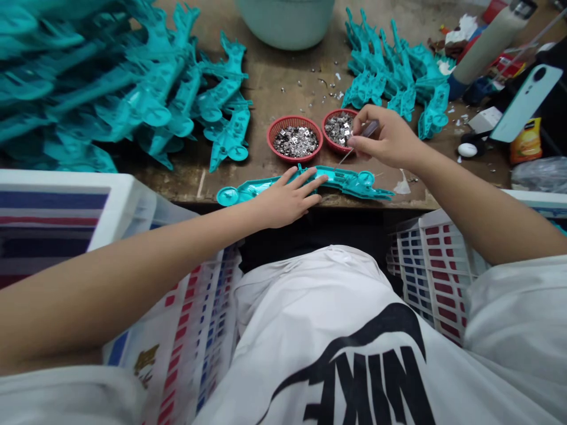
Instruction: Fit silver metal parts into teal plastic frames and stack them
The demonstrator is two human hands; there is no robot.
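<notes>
A long teal plastic part lies along the table's front edge. Across its middle rests my left hand, fingers spread and pressing flat on it. My right hand is closed around the clear handle of a small screwdriver. The thin metal shaft slants down to the left, its tip close to the teal part just beyond my left fingertips; whether it touches I cannot tell. Behind the part stand two red baskets, the left basket and the right basket, both holding small shiny metal pieces.
A big heap of teal parts covers the left side; a smaller pile lies at back right. A pale green tub stands behind. At right are a bottle and a phone. Plastic crates flank my lap.
</notes>
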